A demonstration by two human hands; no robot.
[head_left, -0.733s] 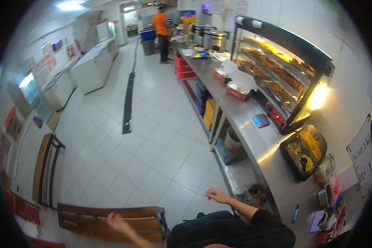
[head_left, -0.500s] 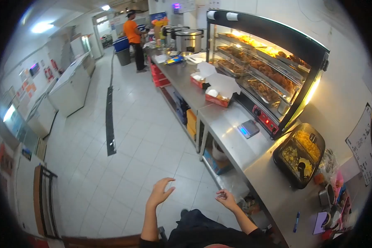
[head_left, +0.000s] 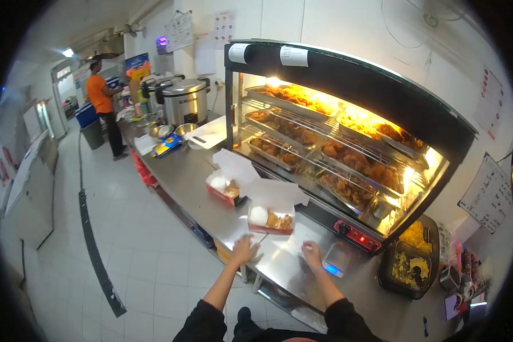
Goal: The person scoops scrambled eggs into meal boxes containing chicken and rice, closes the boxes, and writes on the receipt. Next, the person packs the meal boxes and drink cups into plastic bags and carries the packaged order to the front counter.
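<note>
My left hand [head_left: 245, 249] is over the front edge of the steel counter [head_left: 199, 191], fingers spread, just below an open red box [head_left: 272, 219] with rice and fried pieces. Another open box [head_left: 224, 185] of rice and chicken stands behind it to the left. My right hand [head_left: 312, 252] hovers above the counter, its fingers curled; anything inside them is too small to tell. Just right of that hand lies a small scale [head_left: 336, 260] with a lit blue display.
A glass warmer [head_left: 347, 137] with trays of fried food stands behind the boxes. A black divided tray [head_left: 407, 259] sits at the right. Cookers [head_left: 183, 102] and a white board [head_left: 208, 133] are further left. A person in orange [head_left: 100, 94] stands far left.
The view has turned right and come closer to the counter. Both hands have moved from above the floor to the counter's front, near the boxes and scale.
</note>
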